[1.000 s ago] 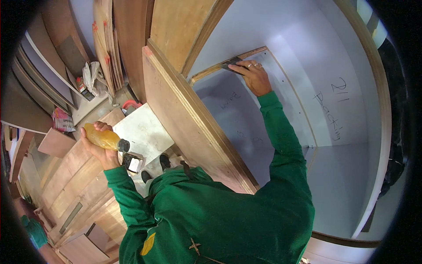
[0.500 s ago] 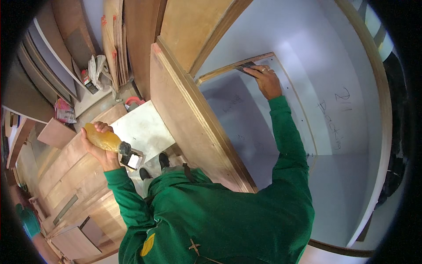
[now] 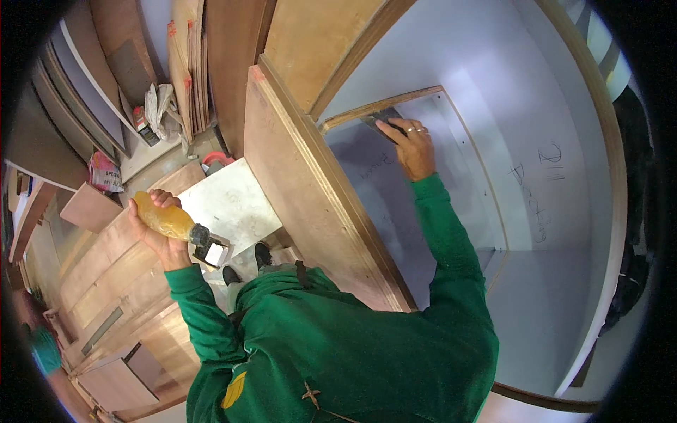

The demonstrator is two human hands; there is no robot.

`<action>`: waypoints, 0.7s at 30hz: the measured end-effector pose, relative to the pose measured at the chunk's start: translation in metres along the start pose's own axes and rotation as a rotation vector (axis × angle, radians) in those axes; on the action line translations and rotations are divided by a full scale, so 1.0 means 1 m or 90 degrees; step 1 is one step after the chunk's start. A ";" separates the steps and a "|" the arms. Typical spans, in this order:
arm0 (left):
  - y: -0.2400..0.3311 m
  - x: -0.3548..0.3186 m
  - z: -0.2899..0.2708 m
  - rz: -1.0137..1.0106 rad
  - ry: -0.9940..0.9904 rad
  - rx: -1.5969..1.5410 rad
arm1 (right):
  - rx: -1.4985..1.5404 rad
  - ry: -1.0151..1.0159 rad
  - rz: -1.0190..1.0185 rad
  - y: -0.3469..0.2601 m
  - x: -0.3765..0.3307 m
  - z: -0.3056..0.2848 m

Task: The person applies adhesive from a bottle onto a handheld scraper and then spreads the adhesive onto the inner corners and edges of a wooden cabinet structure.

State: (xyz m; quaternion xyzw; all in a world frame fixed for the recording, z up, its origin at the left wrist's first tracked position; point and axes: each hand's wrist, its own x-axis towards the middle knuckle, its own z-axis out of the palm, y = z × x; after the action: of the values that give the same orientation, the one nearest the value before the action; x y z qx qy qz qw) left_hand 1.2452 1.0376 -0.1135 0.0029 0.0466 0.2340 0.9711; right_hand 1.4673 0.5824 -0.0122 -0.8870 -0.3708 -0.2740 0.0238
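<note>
A squeeze bottle (image 3: 161,216) of yellowish glue-like liquid with a dark cap is gripped in my left hand (image 3: 156,241), its cap end tilted down toward the right. My right hand (image 3: 414,149) reaches into a pale cabinet-like box (image 3: 465,92). It pinches a dark flat scraper-like piece (image 3: 384,117), whose exact kind I cannot make out. That piece lies against the pale surface, just below the thin wooden edge (image 3: 384,104) of a recess. My fingers partly cover it.
A thick wooden panel (image 3: 317,183) stands between my arms. Sheets and boards (image 3: 77,99) lean at the upper left, near a crumpled pale bag (image 3: 162,109). A white board (image 3: 233,201) lies low by my shoes (image 3: 262,254). Another person's green sleeve (image 3: 46,350) shows at the left rim.
My right hand has slid left and slightly down along the wooden edge with the dark piece. My left hand with the bottle has barely moved.
</note>
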 end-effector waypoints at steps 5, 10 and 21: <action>0.006 0.002 -0.007 0.001 0.003 0.014 | -0.002 -0.007 -0.010 0.012 0.012 -0.010; 0.004 -0.002 0.003 -0.002 -0.010 0.014 | 0.005 -0.075 -0.015 0.018 0.021 -0.003; 0.022 -0.009 -0.013 0.022 0.032 0.010 | -0.001 0.025 -0.017 -0.024 0.016 0.007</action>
State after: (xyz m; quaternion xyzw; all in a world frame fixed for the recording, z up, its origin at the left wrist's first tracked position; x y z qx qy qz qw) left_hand 1.2254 1.0528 -0.1254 0.0053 0.0728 0.2506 0.9653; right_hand 1.4640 0.6117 -0.0134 -0.8765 -0.3822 -0.2916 0.0267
